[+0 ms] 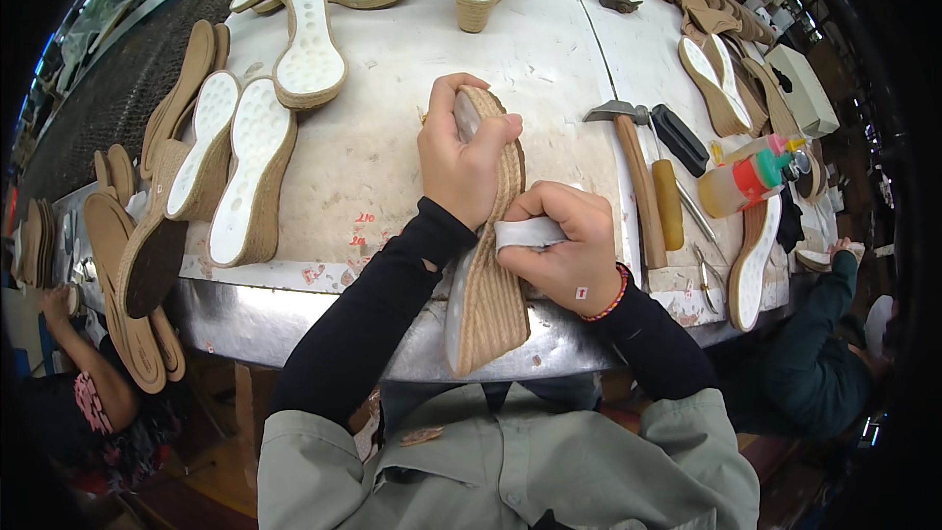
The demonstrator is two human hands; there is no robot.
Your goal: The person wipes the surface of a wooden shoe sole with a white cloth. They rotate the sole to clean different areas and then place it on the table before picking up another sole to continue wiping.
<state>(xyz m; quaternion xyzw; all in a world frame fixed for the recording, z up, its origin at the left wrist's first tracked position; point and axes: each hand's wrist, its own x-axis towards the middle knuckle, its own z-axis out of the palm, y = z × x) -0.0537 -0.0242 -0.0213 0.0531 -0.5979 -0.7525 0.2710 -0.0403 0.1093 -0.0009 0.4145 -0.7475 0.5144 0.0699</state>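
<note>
A wedge shoe sole point(491, 304) with a rope-wrapped tan side stands on edge before me, its thick heel toward my body over the table's metal edge. My left hand point(469, 152) is closed around its narrow toe end, thumb across the side. In my right hand point(574, 245) a white cloth point(530, 233) is pinched between thumb and fingers and pressed against the sole's woven side near the middle. The sole's white face is turned left and mostly hidden.
Right of my hands lie a hammer point(643, 191), a black brush-like block point(679, 137), a yellow block point(667, 204), pliers point(705, 280) and glue bottles point(741, 186). More wedge soles point(253, 177) stand left and at the back. Co-workers' arms point(824, 334) show at both sides.
</note>
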